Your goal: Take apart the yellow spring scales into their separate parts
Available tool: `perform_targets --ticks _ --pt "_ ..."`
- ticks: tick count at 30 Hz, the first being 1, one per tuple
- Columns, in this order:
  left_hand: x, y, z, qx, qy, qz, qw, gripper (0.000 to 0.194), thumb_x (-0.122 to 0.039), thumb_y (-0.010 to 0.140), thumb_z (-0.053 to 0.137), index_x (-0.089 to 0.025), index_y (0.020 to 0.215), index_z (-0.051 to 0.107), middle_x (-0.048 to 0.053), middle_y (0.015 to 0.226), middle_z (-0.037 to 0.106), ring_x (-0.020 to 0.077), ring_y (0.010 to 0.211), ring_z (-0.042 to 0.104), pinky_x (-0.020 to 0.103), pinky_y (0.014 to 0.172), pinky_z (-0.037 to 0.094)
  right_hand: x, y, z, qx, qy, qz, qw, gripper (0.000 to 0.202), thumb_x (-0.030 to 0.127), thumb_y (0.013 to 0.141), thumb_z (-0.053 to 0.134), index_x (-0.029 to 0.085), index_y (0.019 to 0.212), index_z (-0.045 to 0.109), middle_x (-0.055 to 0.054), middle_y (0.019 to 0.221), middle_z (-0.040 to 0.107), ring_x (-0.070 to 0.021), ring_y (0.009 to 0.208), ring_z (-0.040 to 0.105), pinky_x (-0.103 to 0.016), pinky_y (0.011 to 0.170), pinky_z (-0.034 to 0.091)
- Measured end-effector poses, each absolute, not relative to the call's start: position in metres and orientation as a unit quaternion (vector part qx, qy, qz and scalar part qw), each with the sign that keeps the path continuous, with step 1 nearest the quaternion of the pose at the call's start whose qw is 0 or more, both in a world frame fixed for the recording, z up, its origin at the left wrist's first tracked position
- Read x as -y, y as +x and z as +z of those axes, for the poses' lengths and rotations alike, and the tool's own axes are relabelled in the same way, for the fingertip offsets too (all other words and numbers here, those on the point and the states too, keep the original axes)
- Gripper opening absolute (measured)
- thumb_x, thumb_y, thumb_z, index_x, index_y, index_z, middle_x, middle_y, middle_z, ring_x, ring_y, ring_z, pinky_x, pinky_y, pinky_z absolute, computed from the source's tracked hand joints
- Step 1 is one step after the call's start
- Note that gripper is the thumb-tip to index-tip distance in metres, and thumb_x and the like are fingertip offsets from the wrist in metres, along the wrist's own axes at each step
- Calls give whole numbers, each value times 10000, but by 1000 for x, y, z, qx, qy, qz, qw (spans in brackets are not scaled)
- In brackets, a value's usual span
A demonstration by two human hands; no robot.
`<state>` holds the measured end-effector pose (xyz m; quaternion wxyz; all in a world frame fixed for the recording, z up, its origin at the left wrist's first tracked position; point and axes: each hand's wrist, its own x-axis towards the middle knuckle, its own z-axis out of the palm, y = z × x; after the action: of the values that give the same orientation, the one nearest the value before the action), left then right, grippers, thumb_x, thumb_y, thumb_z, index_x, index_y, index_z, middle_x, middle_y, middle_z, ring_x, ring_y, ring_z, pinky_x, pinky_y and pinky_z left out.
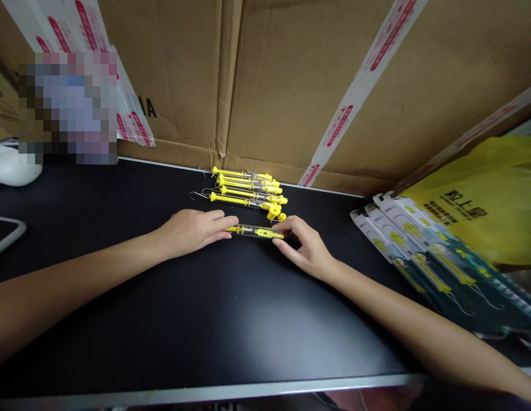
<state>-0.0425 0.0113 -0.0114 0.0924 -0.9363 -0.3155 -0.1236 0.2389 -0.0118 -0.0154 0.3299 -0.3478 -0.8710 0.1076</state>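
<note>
Both of my hands are on one tubular spring scale (252, 230), a clear tube with yellow parts inside, lying crosswise just above the black tabletop or on it; I cannot tell which. My left hand (197, 229) is closed around its left end, thumb and fingers covering that end. At the right end, my right hand (304, 242) pinches the tube between thumb and fingertips. Just beyond lies a group of several more yellow spring scales (248, 185), side by side with metal hooks pointing left. Small yellow caps (273, 213) show at the group's near right corner.
Packaged boxes (402, 245) with pictured spring scales stand at the right, beside a yellow bag (471, 200). Large taped cardboard boxes (274, 85) wall off the back. A white rounded object (17, 165) and a phone-like device (6, 234) sit at the left edge.
</note>
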Motion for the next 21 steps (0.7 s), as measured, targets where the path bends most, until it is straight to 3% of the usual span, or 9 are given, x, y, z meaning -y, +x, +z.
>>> perform_targets --ticks 13,21 --pt "-14 -45 -9 338 -926 -170 -18 327 -459 922 406 -243 1154 486 -10 1077 616 133 864 624 210 670 414 13 237 -14 856 -355 131 353 134 251 837 570 210 958 529 -28 852 581 -142 719 525 -268 636 449" --pt "-15 -45 -10 339 -924 -172 -46 349 -488 906 418 -239 1135 506 -3 1112 607 137 905 621 216 715 430 12 239 -12 797 -384 215 414 126 296 846 568 211 935 540 -19 809 556 -136 684 517 -270 601 432"
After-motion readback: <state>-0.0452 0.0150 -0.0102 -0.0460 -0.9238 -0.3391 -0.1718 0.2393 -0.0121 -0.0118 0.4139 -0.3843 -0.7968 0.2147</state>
